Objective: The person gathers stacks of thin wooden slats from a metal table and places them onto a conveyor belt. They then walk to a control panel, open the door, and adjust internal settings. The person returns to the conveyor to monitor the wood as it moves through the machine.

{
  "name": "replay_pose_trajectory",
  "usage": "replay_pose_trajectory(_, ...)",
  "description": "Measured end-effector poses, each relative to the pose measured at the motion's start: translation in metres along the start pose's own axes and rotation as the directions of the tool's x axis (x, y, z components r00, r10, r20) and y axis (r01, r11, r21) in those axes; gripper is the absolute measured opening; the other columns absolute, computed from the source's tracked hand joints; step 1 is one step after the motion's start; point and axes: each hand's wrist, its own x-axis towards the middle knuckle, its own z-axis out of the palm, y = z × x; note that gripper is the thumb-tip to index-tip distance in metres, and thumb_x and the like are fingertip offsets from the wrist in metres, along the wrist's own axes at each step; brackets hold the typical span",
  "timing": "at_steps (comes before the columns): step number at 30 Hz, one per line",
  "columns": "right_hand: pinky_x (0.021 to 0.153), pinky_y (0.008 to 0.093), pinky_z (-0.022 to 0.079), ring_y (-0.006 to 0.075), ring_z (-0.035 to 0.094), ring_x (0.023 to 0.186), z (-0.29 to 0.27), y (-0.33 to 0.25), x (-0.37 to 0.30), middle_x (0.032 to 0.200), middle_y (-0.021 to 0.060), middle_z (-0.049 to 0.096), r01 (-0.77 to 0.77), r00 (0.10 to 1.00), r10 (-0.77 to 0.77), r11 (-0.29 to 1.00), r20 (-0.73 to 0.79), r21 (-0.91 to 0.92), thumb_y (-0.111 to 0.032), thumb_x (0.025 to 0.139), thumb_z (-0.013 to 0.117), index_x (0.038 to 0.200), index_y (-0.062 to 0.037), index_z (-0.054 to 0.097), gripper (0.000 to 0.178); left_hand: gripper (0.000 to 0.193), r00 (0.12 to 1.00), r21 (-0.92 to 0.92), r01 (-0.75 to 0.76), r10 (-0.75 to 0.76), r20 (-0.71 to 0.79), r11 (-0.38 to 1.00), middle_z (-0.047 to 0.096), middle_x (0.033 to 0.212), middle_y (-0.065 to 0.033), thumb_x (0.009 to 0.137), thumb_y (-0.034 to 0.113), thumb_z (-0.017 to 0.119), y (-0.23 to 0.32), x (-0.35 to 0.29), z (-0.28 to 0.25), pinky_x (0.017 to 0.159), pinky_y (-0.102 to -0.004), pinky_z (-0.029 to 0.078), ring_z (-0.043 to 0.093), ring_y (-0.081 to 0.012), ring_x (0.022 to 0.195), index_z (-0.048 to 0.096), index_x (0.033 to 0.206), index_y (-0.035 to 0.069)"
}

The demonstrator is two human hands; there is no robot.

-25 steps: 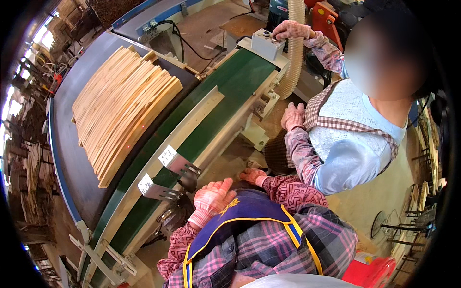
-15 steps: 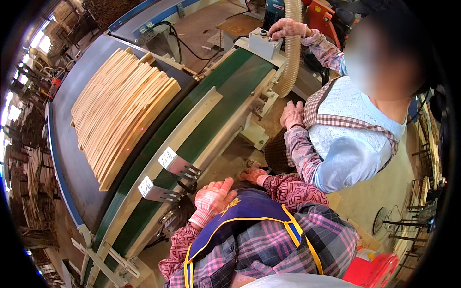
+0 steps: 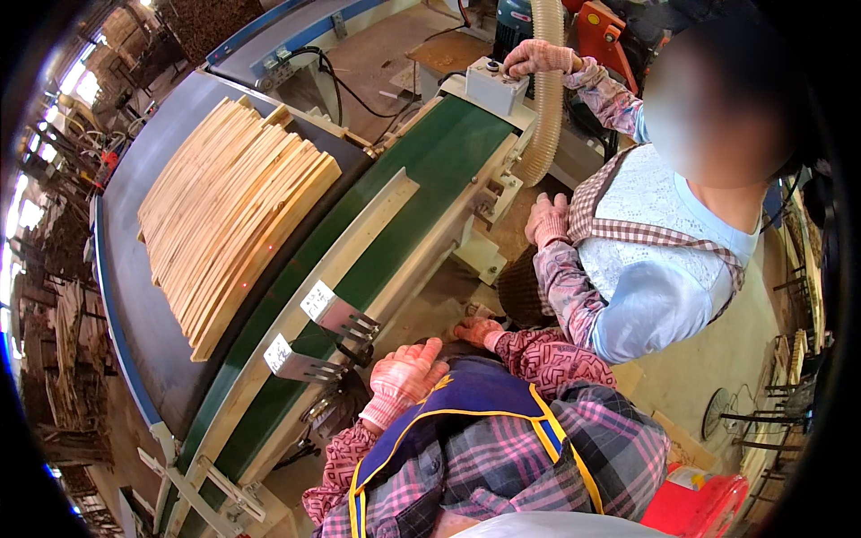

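My left hand, in a pink knit glove, hovers beside the green conveyor belt, close to two metal brackets. It holds nothing that I can see. In a red-orange glove, my right hand reaches down low by the machine's side; what its fingers touch is hidden. A co-worker stands at my right, with one gloved hand on a grey control box and the other gloved hand near the machine frame.
A stack of curved pale wooden slats lies on the grey table left of the belt. A ribbed dust hose hangs by the control box. A red container sits at lower right, and wood racks stand far left.
The view has shifted a little. My hands stay where they were, and the co-worker's hand remains on the control box.
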Motion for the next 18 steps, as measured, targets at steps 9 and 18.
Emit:
replay_pose_trajectory(9, 0.099, 0.0452, 0.047, 0.0341, 0.057, 0.122, 0.011, 0.01, 0.01, 0.132, 0.0118, 0.059, -0.136, 0.987, 0.13, 0.989, 0.093, 0.058, -0.033, 0.098, 0.043, 0.123, -0.0238, 0.064, 0.034, 0.05, 0.999, 0.027, 0.0, -0.001, 0.048, 1.0, 0.065, 0.116, -0.0112, 0.094, 0.046, 0.055, 0.003, 0.004, -0.001, 0.087, -0.0447, 0.051, 0.061, -0.0319, 0.109, 0.052, 0.133, 0.014)
replay_pose_trajectory(18, 0.1, 0.0448, 0.047, 0.0347, 0.055, 0.125, 0.03, 0.021, 0.016, 0.129, 0.0146, 0.059, -0.069, 0.996, 0.067, 0.997, 0.067, 0.019, -0.033, 0.098, 0.044, 0.127, -0.0228, 0.06, 0.035, 0.05, 0.998, 0.007, 0.006, -0.006, 0.056, 1.0, 0.065, 0.117, -0.0118, 0.094, 0.045, 0.055, 0.006, 0.003, -0.007, 0.087, -0.0451, 0.05, 0.06, -0.0323, 0.109, 0.051, 0.133, 0.014)
